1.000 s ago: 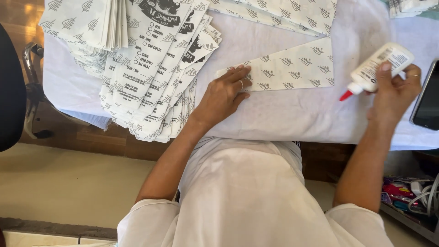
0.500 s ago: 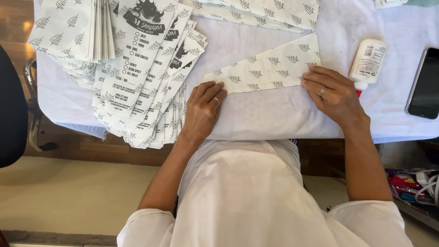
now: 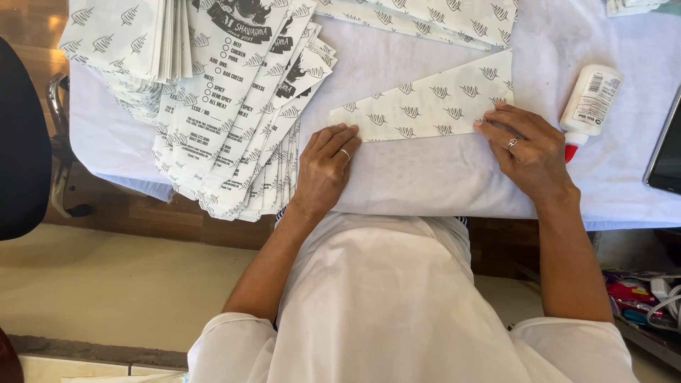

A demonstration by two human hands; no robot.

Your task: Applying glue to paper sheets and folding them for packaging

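A folded, wedge-shaped piece of white paper with a grey leaf pattern (image 3: 433, 106) lies flat on the white table cover (image 3: 425, 177). My left hand (image 3: 325, 169) presses its narrow left end with flat fingers. My right hand (image 3: 528, 149) presses the wide right end, fingers spread. Both hands wear a ring. Just right of my right hand a white glue bottle with a red tip (image 3: 587, 106) lies on the table, untouched.
A fanned stack of printed paper sheets (image 3: 234, 106) covers the table's left side. More leaf-pattern sheets (image 3: 425, 18) lie along the far edge. A dark phone (image 3: 667, 152) rests at the right edge. A black chair (image 3: 21, 142) stands at far left.
My right hand set the glue bottle down on the table and came onto the folded paper. My left hand slid to the paper's left end. Both hands now press it flat.
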